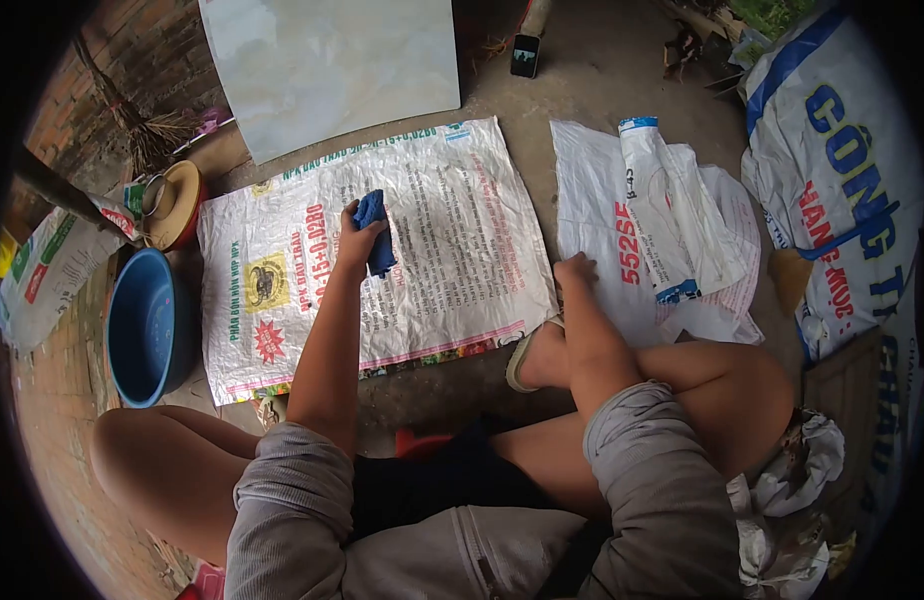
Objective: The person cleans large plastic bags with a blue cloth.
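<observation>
A white printed sack lies flat on the ground in front of me, with red, green and black print and a yellow picture patch. My left hand grips a dark blue cloth against the middle of this sack. At the sack's right edge rests my right hand, near the gap beside other white sacks; its fingers look bent downward, and whether they pinch the edge cannot be made out. Right of that hand lies a white sack with red digits, under a folded white and blue bag.
A blue basin stands at the left, below a yellow and red basin. A pale board lies beyond the sack. A phone is at the top. A large printed sack fills the right side. A straw broom leans upper left.
</observation>
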Motion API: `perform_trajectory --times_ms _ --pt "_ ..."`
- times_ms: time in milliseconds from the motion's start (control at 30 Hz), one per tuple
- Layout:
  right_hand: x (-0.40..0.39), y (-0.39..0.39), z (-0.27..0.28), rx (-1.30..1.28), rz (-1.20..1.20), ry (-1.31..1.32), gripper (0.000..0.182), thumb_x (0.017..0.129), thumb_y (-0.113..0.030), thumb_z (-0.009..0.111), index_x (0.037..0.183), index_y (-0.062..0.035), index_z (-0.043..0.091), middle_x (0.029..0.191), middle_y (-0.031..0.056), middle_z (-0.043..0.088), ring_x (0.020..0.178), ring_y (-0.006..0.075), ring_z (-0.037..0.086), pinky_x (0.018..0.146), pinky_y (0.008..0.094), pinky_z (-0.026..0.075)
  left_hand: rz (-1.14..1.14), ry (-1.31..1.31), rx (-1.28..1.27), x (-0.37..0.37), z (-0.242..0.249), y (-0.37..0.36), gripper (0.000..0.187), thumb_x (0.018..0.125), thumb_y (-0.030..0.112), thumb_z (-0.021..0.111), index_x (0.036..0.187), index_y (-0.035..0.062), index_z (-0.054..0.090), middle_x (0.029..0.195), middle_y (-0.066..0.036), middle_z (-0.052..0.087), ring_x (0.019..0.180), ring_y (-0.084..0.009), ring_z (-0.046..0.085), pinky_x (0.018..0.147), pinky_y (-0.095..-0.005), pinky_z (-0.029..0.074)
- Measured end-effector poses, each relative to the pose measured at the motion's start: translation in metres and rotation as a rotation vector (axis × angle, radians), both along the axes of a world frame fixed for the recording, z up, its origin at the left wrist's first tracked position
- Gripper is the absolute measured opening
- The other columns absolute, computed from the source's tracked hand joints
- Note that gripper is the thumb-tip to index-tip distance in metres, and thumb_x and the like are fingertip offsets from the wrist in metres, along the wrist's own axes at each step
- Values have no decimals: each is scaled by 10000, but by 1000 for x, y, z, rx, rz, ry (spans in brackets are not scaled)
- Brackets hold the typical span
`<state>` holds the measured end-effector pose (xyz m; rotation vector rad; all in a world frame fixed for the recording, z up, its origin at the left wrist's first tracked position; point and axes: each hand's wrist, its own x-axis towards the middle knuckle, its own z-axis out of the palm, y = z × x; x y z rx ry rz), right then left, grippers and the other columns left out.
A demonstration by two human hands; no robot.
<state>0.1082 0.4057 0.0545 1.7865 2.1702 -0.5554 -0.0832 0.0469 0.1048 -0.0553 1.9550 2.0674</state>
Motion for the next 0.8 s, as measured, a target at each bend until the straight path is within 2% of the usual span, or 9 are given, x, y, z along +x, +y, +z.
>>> perform_trajectory --times_ms 67,167,200,333,433,500,600,633,800 --pt "-1 -5 1 45 -4 -19 685 849 -302 602 1475 -159 360 1559 187 223 1350 423 356 1014 549 450 -111 16 -18 4 12 19 751 806 122 749 1436 91 343 1239 -176 573 1002 -240 629 832 -343 543" --pt "1 7 4 148 158 -27 510 871 -390 592 1295 -105 574 1329 197 550 1190 423 558 993 482 485 -191 -42 -15 18 33 42 844 825 146 751 1503 88 252 1272 -180 560 1021 -225 622 848 -326 528" --pt "0 16 3 145 144 -28 510 871 -390 592 1295 -105 574 1329 197 550 1190 423 558 993 482 485 -211 -60 -14 20 35 49 852 837 146 740 1519 95 232 1287 -185 556 1031 -225 622 851 -323 527" --pt "16 60 -16 218 -256 228 442 846 -404 607 1135 -74 666 1251 204 603 1182 388 574 940 477 506 -373 -66 -68 32 41 68 915 835 71 712 1557 136 154 1279 -199 577 1012 -238 635 839 -330 530" --pt "40 90 -10 240 -561 361 527 800 -383 644 1167 -4 623 1235 244 596 1125 394 608 897 491 526 -392 -71 -74 33 39 77 938 821 39 706 1560 145 138 1257 -207 590 992 -242 641 824 -333 534" --pt "49 101 -8 460 -1045 516 557 779 -291 711 1203 28 543 1168 252 577 1022 424 631 808 506 571 -399 -86 -61 29 35 78 941 819 36 704 1560 144 133 1262 -212 585 992 -243 641 823 -334 535" --pt "57 118 -1 631 -1262 788 568 739 -206 756 1199 32 523 1137 257 578 995 435 635 801 521 573 -411 -104 -60 20 24 78 930 821 37 699 1557 138 139 1277 -214 573 989 -241 640 823 -335 536" --pt "60 124 2 602 -1309 972 697 705 -191 803 1267 30 455 1152 252 573 993 450 631 830 530 570 -400 -116 -69 18 21 77 916 824 41 696 1554 129 150 1283 -210 570 990 -239 641 823 -335 537" --pt "77 149 -6 595 -1193 923 1021 677 -255 850 1446 40 245 1339 262 447 1141 450 562 949 527 508 -393 -172 -109 15 9 75 826 828 57 695 1525 92 252 1276 -187 582 1020 -227 632 858 -332 524"
